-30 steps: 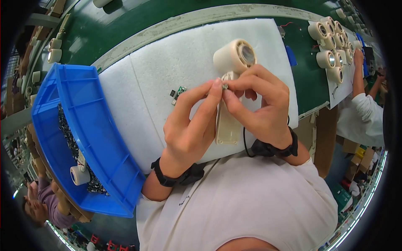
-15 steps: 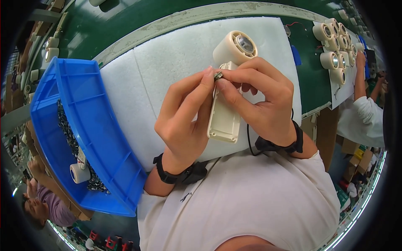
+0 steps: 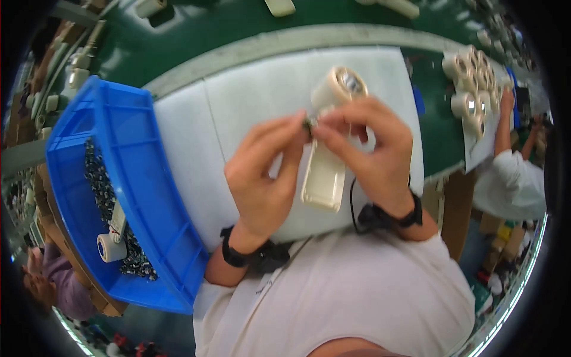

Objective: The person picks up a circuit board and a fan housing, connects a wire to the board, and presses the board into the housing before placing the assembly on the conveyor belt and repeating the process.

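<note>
A small dark green circuit board [image 3: 307, 123] is pinched at the fingertips of my left hand [image 3: 262, 172], above the work mat. The closed thumb and forefinger of my right hand [image 3: 377, 152] meet its other side; blur hides the exact grip. Under my hands lies a cream plastic housing [image 3: 324, 181], its long hollow handle open side up toward me. Its round head [image 3: 339, 88], with a shiny centre, points away. My right hand covers part of where handle and head join.
White foam mat [image 3: 250, 89] covers the bench. At left, a blue bin [image 3: 143, 172] holds many small boards and one white housing [image 3: 112, 247]. Several round cream heads [image 3: 473, 89] stand at right, near a co-worker's arm [image 3: 505, 122]. Beyond runs a green belt [image 3: 220, 30] carrying cream parts.
The view has shifted and blurred, so the mat and housing sit lower in it and more cream parts show on the belt. Both hands stay together at the small circuit board.
</note>
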Motion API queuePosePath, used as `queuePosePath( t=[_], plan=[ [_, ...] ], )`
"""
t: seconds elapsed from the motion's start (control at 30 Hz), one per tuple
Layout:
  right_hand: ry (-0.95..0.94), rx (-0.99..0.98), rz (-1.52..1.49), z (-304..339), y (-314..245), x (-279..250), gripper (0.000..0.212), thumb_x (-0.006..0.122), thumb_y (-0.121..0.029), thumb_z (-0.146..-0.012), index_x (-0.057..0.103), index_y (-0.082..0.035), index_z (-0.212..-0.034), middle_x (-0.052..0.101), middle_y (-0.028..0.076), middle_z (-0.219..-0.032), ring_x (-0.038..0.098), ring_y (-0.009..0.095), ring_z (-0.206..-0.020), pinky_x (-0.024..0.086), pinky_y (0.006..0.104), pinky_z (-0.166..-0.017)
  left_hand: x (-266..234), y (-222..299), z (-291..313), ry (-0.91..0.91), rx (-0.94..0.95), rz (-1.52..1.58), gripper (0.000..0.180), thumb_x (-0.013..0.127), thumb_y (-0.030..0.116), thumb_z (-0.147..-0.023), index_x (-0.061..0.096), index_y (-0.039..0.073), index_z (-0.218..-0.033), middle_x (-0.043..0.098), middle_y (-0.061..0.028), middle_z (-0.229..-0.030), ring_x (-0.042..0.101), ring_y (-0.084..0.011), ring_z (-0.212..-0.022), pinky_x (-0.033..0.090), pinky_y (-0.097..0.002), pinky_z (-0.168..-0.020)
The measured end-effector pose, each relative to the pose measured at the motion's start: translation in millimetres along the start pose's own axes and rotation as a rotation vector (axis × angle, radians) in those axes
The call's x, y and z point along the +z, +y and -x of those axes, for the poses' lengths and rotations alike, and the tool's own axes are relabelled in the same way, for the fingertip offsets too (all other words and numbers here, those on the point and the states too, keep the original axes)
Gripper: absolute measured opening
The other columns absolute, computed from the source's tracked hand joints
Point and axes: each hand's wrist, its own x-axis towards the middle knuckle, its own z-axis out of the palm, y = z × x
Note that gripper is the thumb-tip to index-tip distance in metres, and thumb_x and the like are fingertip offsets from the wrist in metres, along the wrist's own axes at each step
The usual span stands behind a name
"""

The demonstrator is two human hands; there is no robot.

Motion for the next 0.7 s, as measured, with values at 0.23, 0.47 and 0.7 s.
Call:
queuePosePath(
  t=[0.23,0.47,0.7],
  plan=[
    [-0.091,0.053,-0.036,-12.4,-5.0,0.1,0.013,0.082,-0.001,-0.082,0.075,-0.001,-0.092,0.066,0.003,-0.086,0.049,0.009,-0.070,0.038,0.0241,-0.063,-3.7,-4.6,0.7,0.011,0.081,-0.100,0.028,0.070,-0.010,-0.091,0.074,-0.002,-0.117,0.073,-0.0144,-0.110,0.073,-0.0195,-0.096,0.059,-0.0294,-0.083],
    [-0.175,0.009,-0.045,-21.5,-2.8,-0.8,0.012,0.080,-0.002,-0.085,0.074,-0.001,-0.095,0.065,0.003,-0.088,0.051,0.009,-0.072,0.038,0.0234,-0.064,-3.5,-3.3,-3.9,0.065,0.145,-0.121,0.029,0.072,-0.009,-0.090,0.075,0.001,-0.117,0.074,-0.0123,-0.106,0.074,-0.0211,-0.091,0.060,-0.0300,-0.079],
    [-0.194,-0.292,0.217,-54.2,11.4,-14.8,0.025,0.076,-0.008,-0.092,0.070,-0.001,-0.115,0.066,0.006,-0.103,0.059,0.010,-0.088,0.047,0.0243,-0.075,-4.7,-3.2,-7.7,0.131,0.145,-0.081,0.031,0.071,-0.009,-0.090,0.074,0.002,-0.119,0.074,-0.0123,-0.107,0.074,-0.0213,-0.089,0.061,-0.0302,-0.077]
  ],
)
